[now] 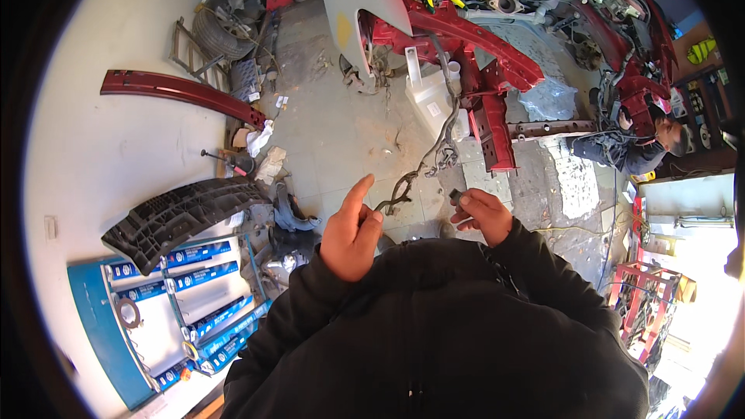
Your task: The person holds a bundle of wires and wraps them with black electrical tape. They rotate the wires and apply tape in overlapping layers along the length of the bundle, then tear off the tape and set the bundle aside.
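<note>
OK, R hand (483,216): fingers bent, thumb + index pinching a small dk piece (455,196). L hand (349,237): index stuck out, gap to thumb; blk wiring harness (445,157) comes in at the thumb, can't tell if gripped. Harness runs up over the floor (334,136) to the red car frame (490,124), past a wht plastic tank (425,99) nr the frame's L edge. Farther: gry fender (358,0) at frame's upper L; tire (217,32) by floor's far L edge.
</note>
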`<action>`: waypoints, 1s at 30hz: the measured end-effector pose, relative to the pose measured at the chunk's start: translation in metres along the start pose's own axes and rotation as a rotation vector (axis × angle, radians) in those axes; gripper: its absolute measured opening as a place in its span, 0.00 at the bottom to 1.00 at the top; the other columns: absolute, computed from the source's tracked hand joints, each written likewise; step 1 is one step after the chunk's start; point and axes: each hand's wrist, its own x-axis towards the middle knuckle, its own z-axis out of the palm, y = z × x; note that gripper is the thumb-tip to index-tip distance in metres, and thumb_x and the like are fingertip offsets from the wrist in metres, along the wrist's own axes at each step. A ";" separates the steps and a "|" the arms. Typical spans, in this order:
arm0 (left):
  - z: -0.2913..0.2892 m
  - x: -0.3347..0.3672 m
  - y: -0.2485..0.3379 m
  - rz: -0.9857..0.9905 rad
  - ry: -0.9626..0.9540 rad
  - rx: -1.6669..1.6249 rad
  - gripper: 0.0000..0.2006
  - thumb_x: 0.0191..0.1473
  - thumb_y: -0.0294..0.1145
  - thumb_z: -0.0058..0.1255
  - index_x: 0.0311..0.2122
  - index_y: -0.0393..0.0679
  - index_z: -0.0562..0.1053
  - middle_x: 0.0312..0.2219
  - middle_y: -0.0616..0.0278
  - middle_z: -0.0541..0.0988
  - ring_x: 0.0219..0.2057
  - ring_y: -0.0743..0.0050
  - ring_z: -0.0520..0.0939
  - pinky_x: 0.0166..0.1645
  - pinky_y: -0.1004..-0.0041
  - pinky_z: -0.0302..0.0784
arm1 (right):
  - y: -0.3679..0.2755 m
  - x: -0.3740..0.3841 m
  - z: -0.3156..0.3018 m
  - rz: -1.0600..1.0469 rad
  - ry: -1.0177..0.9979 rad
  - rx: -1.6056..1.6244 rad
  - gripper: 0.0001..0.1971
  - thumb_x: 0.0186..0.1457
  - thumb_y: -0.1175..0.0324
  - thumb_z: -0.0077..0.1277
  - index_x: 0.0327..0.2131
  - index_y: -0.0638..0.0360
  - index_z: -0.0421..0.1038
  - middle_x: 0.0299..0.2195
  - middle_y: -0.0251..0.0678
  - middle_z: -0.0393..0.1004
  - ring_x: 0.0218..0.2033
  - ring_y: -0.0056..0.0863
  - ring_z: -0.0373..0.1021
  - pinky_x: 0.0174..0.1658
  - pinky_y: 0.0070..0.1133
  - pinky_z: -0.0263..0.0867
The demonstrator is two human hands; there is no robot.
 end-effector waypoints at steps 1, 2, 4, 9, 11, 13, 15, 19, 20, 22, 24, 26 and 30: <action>0.002 -0.007 0.004 -0.025 -0.019 0.039 0.24 0.70 0.26 0.46 0.69 0.37 0.69 0.25 0.64 0.76 0.28 0.76 0.75 0.37 0.73 0.72 | -0.013 -0.011 0.007 -0.075 -0.055 -0.021 0.21 0.77 0.55 0.45 0.51 0.66 0.76 0.41 0.36 0.79 0.44 0.28 0.78 0.49 0.26 0.75; 0.008 -0.012 0.009 0.006 -0.051 0.035 0.24 0.69 0.26 0.47 0.68 0.37 0.69 0.26 0.64 0.76 0.28 0.76 0.75 0.37 0.73 0.72 | -0.025 -0.020 0.013 -0.123 -0.138 -0.046 0.22 0.77 0.54 0.45 0.51 0.67 0.76 0.41 0.36 0.79 0.44 0.27 0.78 0.49 0.26 0.74; 0.021 -0.021 0.017 0.050 -0.109 0.048 0.24 0.68 0.24 0.48 0.68 0.38 0.70 0.27 0.65 0.76 0.27 0.76 0.74 0.37 0.74 0.71 | -0.047 -0.033 0.017 -0.248 -0.332 -0.076 0.23 0.77 0.52 0.45 0.49 0.68 0.76 0.41 0.35 0.79 0.43 0.26 0.77 0.50 0.26 0.74; 0.064 -0.039 0.032 0.204 -0.162 0.155 0.22 0.61 0.24 0.63 0.60 0.39 0.76 0.30 0.62 0.77 0.28 0.77 0.75 0.36 0.74 0.72 | -0.069 -0.049 0.013 -0.230 -0.640 -0.146 0.23 0.79 0.53 0.44 0.42 0.66 0.77 0.34 0.34 0.78 0.39 0.21 0.72 0.46 0.23 0.69; 0.078 -0.047 0.031 0.196 -0.177 0.118 0.19 0.63 0.25 0.61 0.59 0.38 0.75 0.32 0.61 0.79 0.31 0.76 0.76 0.38 0.73 0.74 | -0.070 -0.062 0.003 -0.155 -0.692 -0.068 0.22 0.79 0.53 0.45 0.44 0.66 0.77 0.36 0.35 0.79 0.40 0.22 0.73 0.48 0.23 0.69; 0.099 -0.053 0.024 0.176 -0.179 -0.073 0.17 0.66 0.25 0.59 0.59 0.37 0.74 0.35 0.60 0.80 0.33 0.76 0.78 0.41 0.72 0.75 | -0.069 -0.077 -0.012 -0.062 -0.712 0.045 0.21 0.78 0.54 0.46 0.46 0.66 0.77 0.38 0.35 0.79 0.41 0.23 0.74 0.49 0.23 0.70; 0.124 -0.059 0.018 0.165 -0.170 -0.403 0.17 0.69 0.26 0.57 0.60 0.37 0.72 0.37 0.60 0.81 0.37 0.75 0.80 0.45 0.72 0.77 | -0.067 -0.090 -0.027 0.035 -0.717 0.208 0.21 0.76 0.54 0.47 0.48 0.66 0.77 0.40 0.36 0.80 0.42 0.24 0.75 0.51 0.23 0.72; 0.156 -0.069 0.023 0.100 -0.158 -0.484 0.15 0.71 0.25 0.53 0.60 0.36 0.71 0.40 0.60 0.82 0.40 0.73 0.81 0.49 0.70 0.77 | -0.059 -0.097 -0.050 0.058 -0.727 0.168 0.19 0.73 0.57 0.48 0.50 0.66 0.77 0.42 0.36 0.80 0.43 0.24 0.76 0.53 0.24 0.72; 0.161 -0.072 0.028 0.081 -0.123 -0.431 0.15 0.70 0.25 0.55 0.59 0.37 0.71 0.39 0.60 0.82 0.39 0.74 0.81 0.48 0.70 0.78 | -0.056 -0.098 -0.054 0.043 -0.692 0.108 0.19 0.73 0.58 0.48 0.50 0.66 0.77 0.41 0.36 0.80 0.43 0.24 0.75 0.52 0.24 0.72; 0.163 -0.075 0.041 0.080 -0.123 -0.196 0.15 0.68 0.25 0.58 0.57 0.38 0.73 0.36 0.60 0.83 0.37 0.74 0.82 0.45 0.71 0.78 | -0.051 -0.098 -0.060 -0.001 -0.680 -0.036 0.18 0.72 0.60 0.47 0.51 0.66 0.76 0.41 0.36 0.79 0.43 0.24 0.75 0.52 0.25 0.71; 0.157 -0.072 0.051 0.128 -0.159 0.175 0.15 0.66 0.25 0.61 0.56 0.39 0.74 0.34 0.60 0.83 0.34 0.74 0.83 0.42 0.71 0.79 | -0.048 -0.099 -0.063 -0.070 -0.727 -0.208 0.18 0.70 0.62 0.46 0.53 0.68 0.75 0.42 0.37 0.79 0.44 0.24 0.75 0.53 0.25 0.70; 0.155 -0.067 0.056 0.214 -0.157 0.192 0.16 0.64 0.26 0.63 0.54 0.40 0.75 0.32 0.60 0.82 0.32 0.74 0.83 0.39 0.72 0.78 | -0.047 -0.102 -0.065 -0.118 -0.745 -0.161 0.18 0.69 0.63 0.47 0.52 0.67 0.75 0.42 0.36 0.78 0.44 0.24 0.74 0.52 0.25 0.69; 0.145 -0.072 0.054 0.230 -0.169 0.145 0.14 0.64 0.26 0.62 0.53 0.41 0.75 0.32 0.60 0.82 0.32 0.72 0.83 0.40 0.73 0.78 | -0.047 -0.111 -0.062 -0.207 -0.766 -0.041 0.14 0.69 0.65 0.48 0.49 0.66 0.75 0.40 0.33 0.77 0.41 0.22 0.72 0.50 0.23 0.69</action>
